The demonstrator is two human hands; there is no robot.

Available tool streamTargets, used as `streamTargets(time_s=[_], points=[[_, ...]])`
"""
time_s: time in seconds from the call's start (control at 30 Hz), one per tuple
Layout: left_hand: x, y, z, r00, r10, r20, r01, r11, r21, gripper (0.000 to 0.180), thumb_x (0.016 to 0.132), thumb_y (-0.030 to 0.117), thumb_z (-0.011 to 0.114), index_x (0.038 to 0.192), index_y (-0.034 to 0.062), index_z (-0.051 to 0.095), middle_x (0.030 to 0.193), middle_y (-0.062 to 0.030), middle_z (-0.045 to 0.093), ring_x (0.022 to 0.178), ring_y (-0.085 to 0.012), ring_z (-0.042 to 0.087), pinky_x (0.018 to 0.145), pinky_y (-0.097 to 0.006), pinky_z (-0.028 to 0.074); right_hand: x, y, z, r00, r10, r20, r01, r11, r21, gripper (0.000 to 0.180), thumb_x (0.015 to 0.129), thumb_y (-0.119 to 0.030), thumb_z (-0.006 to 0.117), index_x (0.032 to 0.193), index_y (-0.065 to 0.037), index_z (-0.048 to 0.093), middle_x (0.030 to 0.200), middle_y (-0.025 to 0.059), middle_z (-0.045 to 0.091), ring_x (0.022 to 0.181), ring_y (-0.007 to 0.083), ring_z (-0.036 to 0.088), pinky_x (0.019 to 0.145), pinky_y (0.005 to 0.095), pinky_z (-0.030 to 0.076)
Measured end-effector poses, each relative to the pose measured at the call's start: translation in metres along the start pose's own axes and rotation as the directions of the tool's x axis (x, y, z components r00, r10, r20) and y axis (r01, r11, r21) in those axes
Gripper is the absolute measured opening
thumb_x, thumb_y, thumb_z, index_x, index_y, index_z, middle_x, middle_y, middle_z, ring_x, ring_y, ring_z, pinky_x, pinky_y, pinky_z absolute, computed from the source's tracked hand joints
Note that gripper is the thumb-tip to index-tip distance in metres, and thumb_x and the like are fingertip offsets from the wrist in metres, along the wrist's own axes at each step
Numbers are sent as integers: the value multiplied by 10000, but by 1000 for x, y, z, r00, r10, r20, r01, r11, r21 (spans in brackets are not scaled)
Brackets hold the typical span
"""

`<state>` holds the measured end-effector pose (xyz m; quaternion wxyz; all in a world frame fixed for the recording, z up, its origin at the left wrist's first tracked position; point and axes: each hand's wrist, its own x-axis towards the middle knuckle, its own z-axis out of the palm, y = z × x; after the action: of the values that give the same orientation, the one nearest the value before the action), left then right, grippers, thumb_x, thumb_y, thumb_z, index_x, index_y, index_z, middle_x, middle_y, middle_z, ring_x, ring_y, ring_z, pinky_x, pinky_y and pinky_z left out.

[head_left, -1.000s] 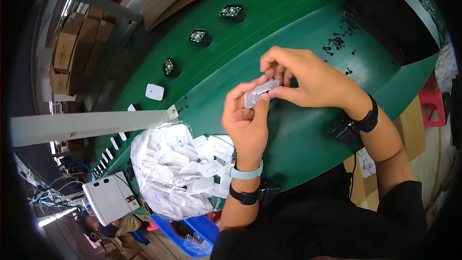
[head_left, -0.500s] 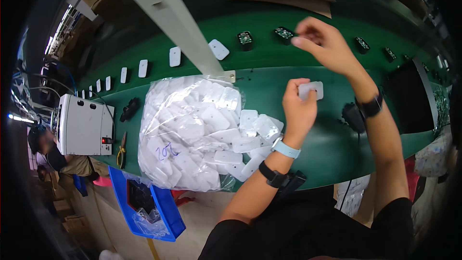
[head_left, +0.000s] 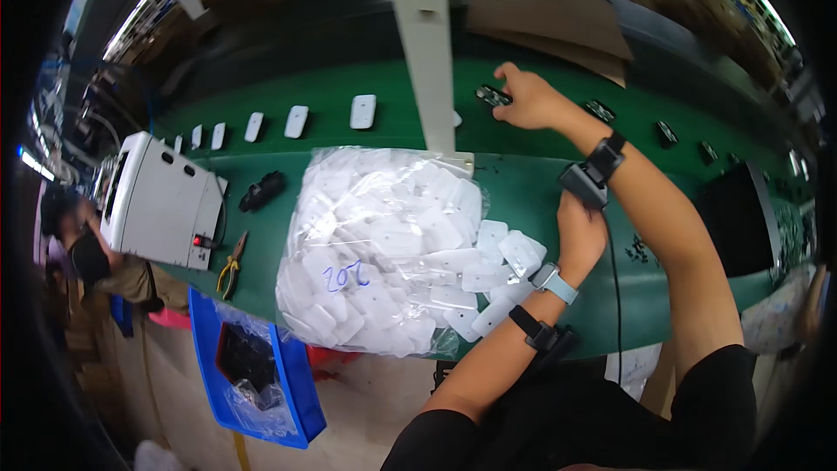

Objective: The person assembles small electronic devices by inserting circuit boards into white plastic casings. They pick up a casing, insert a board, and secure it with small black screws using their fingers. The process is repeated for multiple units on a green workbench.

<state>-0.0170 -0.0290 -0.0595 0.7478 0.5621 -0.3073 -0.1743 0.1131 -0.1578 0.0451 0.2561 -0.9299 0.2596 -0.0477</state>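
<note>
On the green belt, my right hand [head_left: 530, 101] has its thumb and fingers around a small black housing with a circuit board [head_left: 492, 96]. My left hand [head_left: 582, 231] is above the green tabletop, and the black device on my right wrist covers its fingers. What it holds, if anything, is hidden. Left of it, loose white plastic covers [head_left: 478, 276] spill from the mouth of a large clear plastic bag [head_left: 366, 249] full of similar covers.
White covers [head_left: 364, 112] lie in a row leftward along the belt; black housings [head_left: 666, 133] line its right. A pale metal post [head_left: 423, 52] rises behind the bag. Yellow-handled pliers [head_left: 232, 269], a white machine [head_left: 166, 201], a blue bin [head_left: 301, 384] and small dark screws [head_left: 641, 251] are around.
My right hand has moved left and closed on a black housing. My left hand, which held a white cover in view, now has its fingers hidden. The whole view has shifted.
</note>
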Motion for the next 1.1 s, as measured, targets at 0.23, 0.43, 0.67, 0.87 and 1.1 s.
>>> streamTargets(time_s=[0.23, 0.43, 0.67, 0.87, 1.1], points=[[5, 20, -5, 946, -160, 282, 192, 977, -88, 232, 949, -19, 568, 1180, -41, 577, 1138, -140, 651, 1035, -176, 631, 931, -297, 493, -158, 34, -79, 976, -117, -186, 218, 414, 884, 599, 788, -14, 643, 1368, 50, 506, 1178, 183, 622, 926, 245, 701, 844, 344, 594], [13, 33, -11, 747, -404, 528, 640, 652, -407, 202, 1031, 118, 542, 1199, 7, 519, 1110, -132, 635, 928, -216, 658, 812, -365, 558, -243, 105, -59, 926, 70, -371, 354, 183, 917, 558, 680, -52, 687, 1209, -2, 520, 1076, 127, 601, 962, 221, 629, 825, 352, 548], [16, 36, -12, 670, -391, 631, 729, 507, -459, 249, 1055, 205, 501, 1218, 18, 525, 1089, -99, 600, 871, -207, 553, 800, -351, 465, -266, 148, -19, 959, 118, -258, 271, -116, 955, 602, 634, 69, 658, 1207, -53, 519, 1001, 37, 493, 937, 164, 511, 673, 284, 451], [19, 25, -21, 665, -421, 617, 747, 379, -546, 368, 1085, 289, 416, 1266, -19, 507, 1215, -161, 593, 1010, -297, 573, 908, -416, 472, -264, 132, -15, 977, 158, -144, 138, 51, 989, 566, 784, 54, 691, 1319, -20, 522, 1143, 84, 598, 989, 167, 609, 766, 288, 519], [15, 41, -6, 728, -461, 508, 685, 444, -578, 406, 1072, 220, 446, 1379, -46, 446, 1409, -211, 516, 1327, -367, 501, 1171, -493, 380, -256, 133, -1, 987, 113, -111, 141, -309, 941, 528, 1049, -282, 412, 1482, 19, 418, 1198, 139, 602, 1118, 233, 581, 1048, 396, 451]])
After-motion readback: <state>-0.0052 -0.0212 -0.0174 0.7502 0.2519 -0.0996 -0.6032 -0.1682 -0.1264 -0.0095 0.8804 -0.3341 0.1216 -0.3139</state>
